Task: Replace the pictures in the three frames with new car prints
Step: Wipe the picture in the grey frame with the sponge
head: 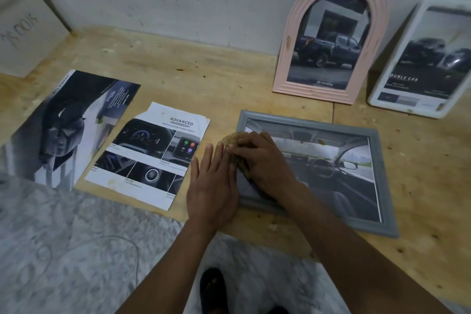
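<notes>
A grey frame (305, 123) lies flat on the wooden board (178, 71) with a car-interior print (331, 168) in it. My right hand (265, 158) rests on the frame's left end, closed over a tan cloth-like pad (233, 138). My left hand (212, 186) lies flat just left of the frame, its fingertips touching the right hand. A pink arched frame (286, 58) with a pickup print and a white frame (405, 109) with a "Double Cab" print lean against the wall.
Two loose prints lie on the board to the left: an "Advanced" dashboard sheet (150, 155) and a larger dark car print (68, 125). A cardboard box (25, 33) stands at the back left. A grey rug (63, 237) and a dark sandal (212, 290) are below.
</notes>
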`<act>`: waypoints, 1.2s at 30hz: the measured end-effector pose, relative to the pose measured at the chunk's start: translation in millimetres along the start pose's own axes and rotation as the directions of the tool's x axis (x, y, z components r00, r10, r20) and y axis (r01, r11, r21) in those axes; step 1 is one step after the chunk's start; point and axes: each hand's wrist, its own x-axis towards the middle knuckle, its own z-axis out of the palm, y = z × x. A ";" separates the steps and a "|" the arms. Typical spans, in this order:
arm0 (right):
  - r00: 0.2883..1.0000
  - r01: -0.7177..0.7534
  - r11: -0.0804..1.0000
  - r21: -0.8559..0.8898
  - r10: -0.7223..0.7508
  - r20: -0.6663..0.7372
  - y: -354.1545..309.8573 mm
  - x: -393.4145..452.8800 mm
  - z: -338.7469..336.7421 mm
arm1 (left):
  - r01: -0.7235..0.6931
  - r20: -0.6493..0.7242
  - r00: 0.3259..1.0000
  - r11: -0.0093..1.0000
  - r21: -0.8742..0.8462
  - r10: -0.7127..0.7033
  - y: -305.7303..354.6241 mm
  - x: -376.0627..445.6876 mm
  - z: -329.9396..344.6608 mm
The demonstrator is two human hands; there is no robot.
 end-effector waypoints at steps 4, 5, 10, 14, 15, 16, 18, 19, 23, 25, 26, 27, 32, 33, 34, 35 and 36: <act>1.000 0.006 0.999 0.032 -0.006 -0.015 3.9 2.7 3.1 | -0.002 0.000 1.000 1.000 0.000 0.002 -0.4 -0.7 0.7; 1.000 0.004 0.999 0.035 -0.003 -0.013 4.2 3.8 3.3 | 0.000 0.004 1.000 1.000 -0.007 0.000 -0.3 -0.6 0.5; 0.999 -0.041 0.999 -0.030 0.041 -0.002 5.7 14.0 4.7 | 0.010 0.026 1.000 1.000 -0.023 -0.009 0.1 -0.5 -2.2; 0.998 -0.062 0.996 -0.057 0.063 0.003 10.9 23.7 5.2 | 0.021 0.049 0.999 1.000 -0.009 -0.021 1.8 0.1 -3.9; 0.997 -0.070 0.995 -0.077 0.071 0.006 12.1 27.0 4.6 | 0.024 0.055 0.998 1.000 -0.008 -0.024 2.6 0.3 -4.4; 0.997 -0.077 0.992 -0.100 0.078 0.005 13.3 30.5 4.1 | 0.027 0.060 0.998 1.000 -0.012 -0.026 3.4 0.3 -5.0; 0.997 -0.079 0.986 -0.144 0.078 -0.011 15.9 37.6 3.7 | 0.034 0.063 0.997 0.999 -0.022 -0.032 3.9 0.5 -6.2; 0.997 -0.072 0.983 -0.171 0.069 -0.021 17.6 40.5 3.8 | 0.037 0.064 0.997 0.999 -0.024 -0.036 4.1 0.7 -6.3; 0.998 -0.014 0.975 -0.223 0.001 -0.060 24.0 49.9 4.6 | 0.041 0.081 0.996 0.999 -0.005 -0.041 5.4 0.5 -6.7; 0.998 -0.006 0.969 -0.247 -0.011 -0.067 25.2 53.8 6.0 | 0.045 0.087 0.995 0.999 -0.002 -0.045 5.9 0.8 -6.7; 0.997 -0.013 0.968 -0.252 -0.005 -0.071 25.4 55.5 7.3 | 0.051 0.082 0.995 0.999 -0.004 -0.050 6.0 0.5 -6.9; 0.997 -0.027 0.968 -0.248 0.007 -0.079 25.8 56.7 8.8 | 0.058 0.075 0.996 0.998 -0.007 -0.057 6.3 0.0 -7.2; 0.986 -0.073 0.978 -0.196 0.042 -0.159 27.1 52.0 12.1 | 0.078 0.032 0.997 0.997 -0.024 -0.077 10.8 -2.1 -7.0; 0.986 -0.098 0.975 -0.198 0.068 -0.153 22.7 49.1 11.4 | 0.078 0.031 0.997 0.997 -0.025 -0.077 10.7 -1.9 -7.2; 0.985 -0.129 0.970 -0.206 0.102 -0.140 17.7 46.3 10.8 | 0.077 0.038 0.996 0.997 -0.024 -0.076 10.6 -1.5 -7.7; 0.983 -0.158 0.964 -0.212 0.133 -0.125 12.6 44.0 9.7 | 0.074 0.050 0.996 0.997 -0.021 -0.073 10.2 -1.4 -7.5; 0.982 -0.175 0.962 -0.211 0.156 -0.104 8.1 42.2 8.7 | 0.072 0.056 0.996 0.997 -0.019 -0.071 9.7 -1.5 -7.0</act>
